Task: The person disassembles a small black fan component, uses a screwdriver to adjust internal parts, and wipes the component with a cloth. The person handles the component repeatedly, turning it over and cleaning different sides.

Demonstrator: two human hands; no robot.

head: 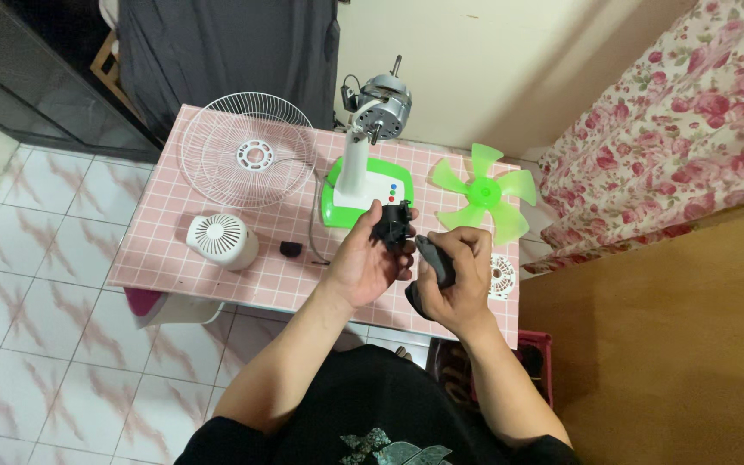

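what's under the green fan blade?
The green fan blade lies flat on the pink tiled table, near its right edge. Through the translucent plastic the tile grid shows faintly. Nothing else is visible beneath it; the hub's underside is hidden.

You are in a home, likely a bedroom: a bed with a rose-patterned floral cover [699, 112] stands at your right beside a wooden panel [673, 344]. A small table with a pink checked top [174, 250] sits on a patterned tiled floor [36, 344], with dark cloth [226, 43] hanging behind it.
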